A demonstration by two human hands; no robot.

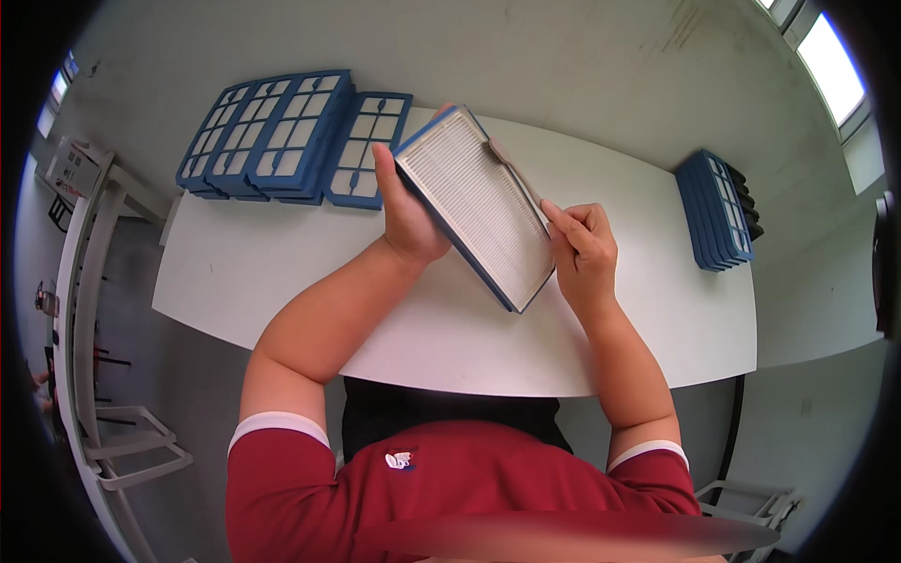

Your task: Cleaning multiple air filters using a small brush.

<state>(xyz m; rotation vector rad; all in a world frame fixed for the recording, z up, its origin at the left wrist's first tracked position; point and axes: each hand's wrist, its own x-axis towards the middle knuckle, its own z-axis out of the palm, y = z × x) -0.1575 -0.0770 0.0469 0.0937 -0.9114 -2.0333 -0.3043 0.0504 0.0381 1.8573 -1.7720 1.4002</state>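
Above the table, my left hand (410, 214) is closed round the left edge of a pleated air filter (474, 202). This filter is a tilted rectangle with a blue frame, and its white pleated face is turned up toward me. My right hand (584, 246) pinches a thin brown stick-like tool (521, 176) with a wider, darker end. The tool lies along the filter's upper right edge, and its dark end touches or nearly touches the frame there. My right fingers are close beside the filter's right edge.
Stacks of blue-framed filters (298, 131) stand at the table's back left, with a lower pile (368, 150) beside them. Another row of filters (715, 211) stands at the right edge, against dark objects (746, 202). The white table (413, 342) meets a grey wall (563, 66).
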